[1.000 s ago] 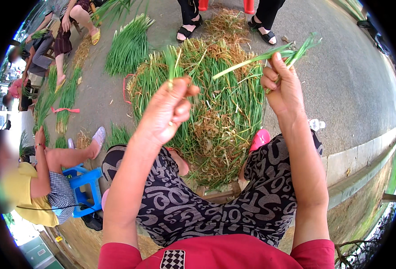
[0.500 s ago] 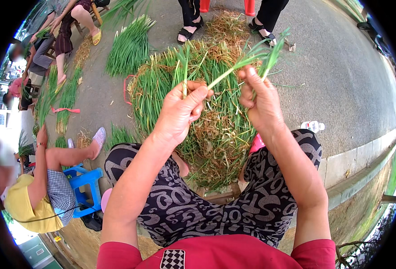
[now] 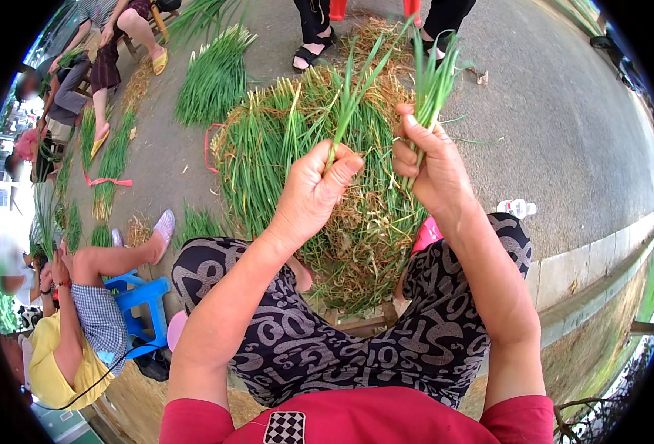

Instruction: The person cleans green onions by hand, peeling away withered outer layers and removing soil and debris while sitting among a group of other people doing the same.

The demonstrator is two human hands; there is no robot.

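Observation:
Both my hands are raised over a heap of green leafy stalks, mixed with dry brown trimmings, between my knees. My left hand is closed on slender green stalks, held upright between thumb and fingers, their leaves fanning upward. Just to the right, slightly higher, my right hand grips a small upright bunch of green stalks with pale lower ends. The two hands are apart, with a narrow gap between them.
Other bundles lie on the pavement, beside pink tie strips. Seated people work at the left, one near a blue stool. Sandalled feet stand ahead by red stool legs. A plastic bottle and concrete kerb are right.
My right hand has moved left, closer to my left hand, which has shifted rightward. The pale stalk that slanted leftward from the right hand now stands upright among the held leaves.

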